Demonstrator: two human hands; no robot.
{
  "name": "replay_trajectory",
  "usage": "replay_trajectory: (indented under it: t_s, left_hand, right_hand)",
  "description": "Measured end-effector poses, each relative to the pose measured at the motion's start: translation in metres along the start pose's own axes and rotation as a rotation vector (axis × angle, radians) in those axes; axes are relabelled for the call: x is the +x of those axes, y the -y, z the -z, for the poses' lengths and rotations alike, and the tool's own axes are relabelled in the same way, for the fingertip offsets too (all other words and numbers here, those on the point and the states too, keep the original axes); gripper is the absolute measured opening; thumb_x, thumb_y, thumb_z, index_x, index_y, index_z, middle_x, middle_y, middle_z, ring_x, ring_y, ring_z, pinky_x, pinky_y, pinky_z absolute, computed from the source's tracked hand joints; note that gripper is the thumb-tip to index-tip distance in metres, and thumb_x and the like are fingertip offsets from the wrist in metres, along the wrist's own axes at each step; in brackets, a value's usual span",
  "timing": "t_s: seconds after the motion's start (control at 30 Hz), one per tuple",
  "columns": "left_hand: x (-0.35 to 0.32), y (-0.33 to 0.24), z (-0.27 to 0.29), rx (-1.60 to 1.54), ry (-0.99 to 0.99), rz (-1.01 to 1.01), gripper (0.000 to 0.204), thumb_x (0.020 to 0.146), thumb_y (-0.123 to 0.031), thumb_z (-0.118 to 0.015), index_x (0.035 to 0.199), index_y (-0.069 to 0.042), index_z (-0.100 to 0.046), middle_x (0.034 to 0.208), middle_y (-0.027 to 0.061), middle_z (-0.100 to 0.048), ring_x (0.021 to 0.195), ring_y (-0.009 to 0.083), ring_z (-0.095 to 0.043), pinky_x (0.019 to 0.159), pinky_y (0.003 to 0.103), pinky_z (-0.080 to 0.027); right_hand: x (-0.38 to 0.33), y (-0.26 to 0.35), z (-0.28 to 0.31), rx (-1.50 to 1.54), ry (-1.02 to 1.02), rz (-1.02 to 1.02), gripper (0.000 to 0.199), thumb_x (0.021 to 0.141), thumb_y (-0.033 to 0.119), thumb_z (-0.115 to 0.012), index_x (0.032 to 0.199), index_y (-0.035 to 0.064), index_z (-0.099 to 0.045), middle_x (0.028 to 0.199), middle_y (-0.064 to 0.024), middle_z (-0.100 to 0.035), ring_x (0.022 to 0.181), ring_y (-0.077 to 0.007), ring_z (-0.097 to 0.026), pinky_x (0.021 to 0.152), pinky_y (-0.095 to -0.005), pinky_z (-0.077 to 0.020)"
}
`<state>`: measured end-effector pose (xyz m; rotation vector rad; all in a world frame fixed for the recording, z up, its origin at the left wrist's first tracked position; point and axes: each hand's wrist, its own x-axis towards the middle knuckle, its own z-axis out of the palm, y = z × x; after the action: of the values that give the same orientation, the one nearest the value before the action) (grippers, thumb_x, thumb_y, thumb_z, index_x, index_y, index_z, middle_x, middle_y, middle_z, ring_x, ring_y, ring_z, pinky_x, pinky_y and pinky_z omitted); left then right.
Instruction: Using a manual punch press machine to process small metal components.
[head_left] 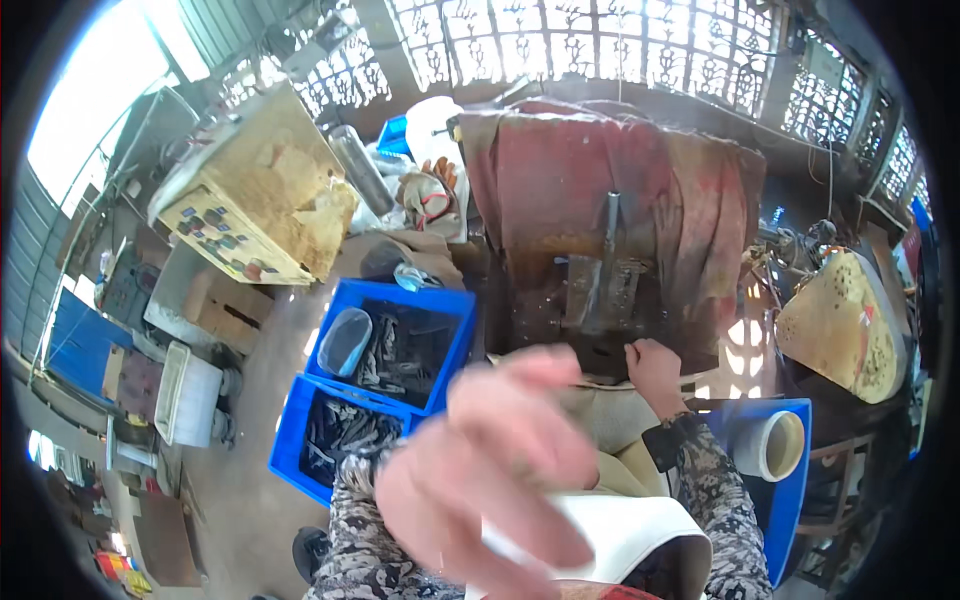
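My left hand (480, 450) is raised close to the camera, smeared by motion, its fingers stretched out and apart with nothing seen in them. Farther off, my right hand (655, 375) is closed at the lower edge of a dark work area. Whatever its fingers grip, if anything, is too small or hidden to name. Above that dark area hangs a stained red cloth (590, 180), and an upright metal bar (612, 230) stands in front of it. Left of my left hand, a blue crate (285, 430) holds several dark metal parts (350, 430).
A second blue crate (455, 345) adjoins the first and contains metal pieces and a pale blue scoop-like container (346, 340). At the right, a whitish cylindrical container (780, 447) rests at another blue crate (795, 500). A worn yellowish cabinet (270, 170) stands at the far left.
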<state>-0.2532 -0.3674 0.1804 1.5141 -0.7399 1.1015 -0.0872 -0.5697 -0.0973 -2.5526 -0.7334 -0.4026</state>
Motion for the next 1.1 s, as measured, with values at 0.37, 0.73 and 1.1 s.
replay_trajectory:
  t_s: [0.37, 0.73, 1.1]
  left_hand:
    - [0.016, -0.098, -0.068, -0.527, 0.229, -0.101, 0.017, 0.080, -0.010, -0.069, 0.063, -0.015, -0.068, 0.086, -0.0061, -0.065, 0.111, 0.0234, -0.049, 0.110, 0.052, -0.024]
    - [0.004, -0.129, -0.082, -0.451, 0.155, 0.027, 0.011, 0.083, -0.011, -0.067, 0.072, -0.014, -0.063, 0.088, -0.0044, -0.060, 0.105, 0.0166, -0.050, 0.107, 0.049, -0.027]
    - [-0.008, -0.120, -0.083, -0.323, 0.003, -0.061, 0.008, 0.080, -0.010, -0.069, 0.074, -0.011, -0.063, 0.088, 0.0042, -0.062, 0.099, 0.0217, -0.055, 0.106, 0.045, -0.033]
  right_hand:
    - [-0.013, -0.011, 0.001, -0.063, -0.029, -0.014, 0.025, 0.085, 0.028, -0.058, 0.071, 0.0080, -0.061, 0.071, -0.0095, -0.061, 0.066, -0.0305, -0.063, 0.058, -0.0435, -0.0506]
    - [-0.017, -0.010, 0.001, -0.046, -0.050, -0.034, 0.025, 0.083, 0.029, -0.059, 0.070, 0.0080, -0.063, 0.072, -0.0104, -0.063, 0.068, -0.0323, -0.063, 0.058, -0.0446, -0.0504]
    - [0.000, -0.007, 0.018, -0.029, 0.022, -0.122, 0.026, 0.085, 0.032, -0.057, 0.073, 0.0102, -0.063, 0.073, -0.0112, -0.064, 0.068, -0.0327, -0.064, 0.059, -0.0445, -0.0516]
